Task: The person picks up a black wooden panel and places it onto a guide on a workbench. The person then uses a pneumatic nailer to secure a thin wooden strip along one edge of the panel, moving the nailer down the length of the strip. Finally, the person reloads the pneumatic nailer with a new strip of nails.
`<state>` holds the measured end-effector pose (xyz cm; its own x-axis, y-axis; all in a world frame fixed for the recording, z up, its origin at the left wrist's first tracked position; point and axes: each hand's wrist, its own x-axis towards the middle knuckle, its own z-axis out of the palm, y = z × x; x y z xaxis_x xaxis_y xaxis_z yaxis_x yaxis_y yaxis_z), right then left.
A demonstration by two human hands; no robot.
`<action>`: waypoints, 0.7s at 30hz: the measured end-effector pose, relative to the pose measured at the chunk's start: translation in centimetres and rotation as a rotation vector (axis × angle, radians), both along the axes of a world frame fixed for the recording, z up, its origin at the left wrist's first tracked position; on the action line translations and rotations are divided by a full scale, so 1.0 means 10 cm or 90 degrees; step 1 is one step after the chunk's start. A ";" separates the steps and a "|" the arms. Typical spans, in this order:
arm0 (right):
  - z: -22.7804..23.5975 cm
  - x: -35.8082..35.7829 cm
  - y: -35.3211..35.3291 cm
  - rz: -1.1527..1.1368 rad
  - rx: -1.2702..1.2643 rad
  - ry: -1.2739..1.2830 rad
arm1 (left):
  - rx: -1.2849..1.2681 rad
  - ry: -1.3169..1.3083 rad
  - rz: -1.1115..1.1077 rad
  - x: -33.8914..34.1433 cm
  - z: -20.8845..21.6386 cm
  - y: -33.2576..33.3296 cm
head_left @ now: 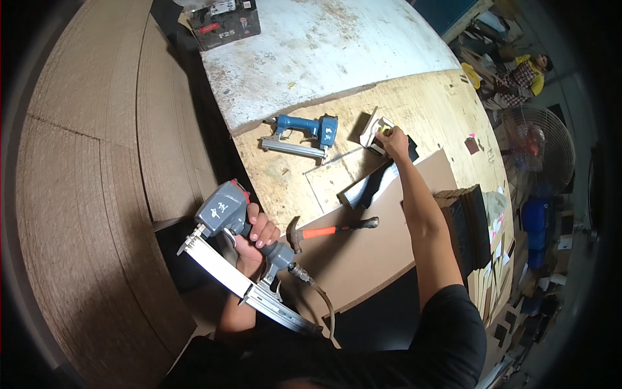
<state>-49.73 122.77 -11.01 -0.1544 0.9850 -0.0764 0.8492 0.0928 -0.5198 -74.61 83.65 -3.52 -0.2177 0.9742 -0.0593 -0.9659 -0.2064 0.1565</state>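
Observation:
My left hand (262, 232) is wrapped round the grip of a grey air stapler (222, 209), with its long silver magazine slanting down toward my body. An air hose (329, 301) is coupled to the end of its handle. Across the bench, my right hand (396, 142) has its fingers bent together at a small open white box (372, 131). Something yellow-green shows by the fingertips, too small to make out. Below that hand lies a silver and black strip-like piece (368, 188). A claw hammer (324, 231) with an orange and black handle rests between my arms.
A blue air stapler (301, 124) lies on the wooden bench (427, 97). A dark carton (223, 24) stands at the back left. Brown board (369, 256) lies before me, dark stacked panels (466, 223) to the right. Farther right are a fan (538, 146) and a seated person (521, 81).

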 end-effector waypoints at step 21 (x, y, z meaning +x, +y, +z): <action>0.73 -0.29 -0.63 0.035 0.222 0.007 | 0.143 -0.032 0.027 -0.01 0.01 -0.20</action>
<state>-52.66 116.45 -3.66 -0.2073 0.9416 0.2652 0.8327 0.3121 -0.4574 -74.67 81.68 -3.44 -0.2608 0.9542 0.1465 -0.9611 -0.2710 0.0539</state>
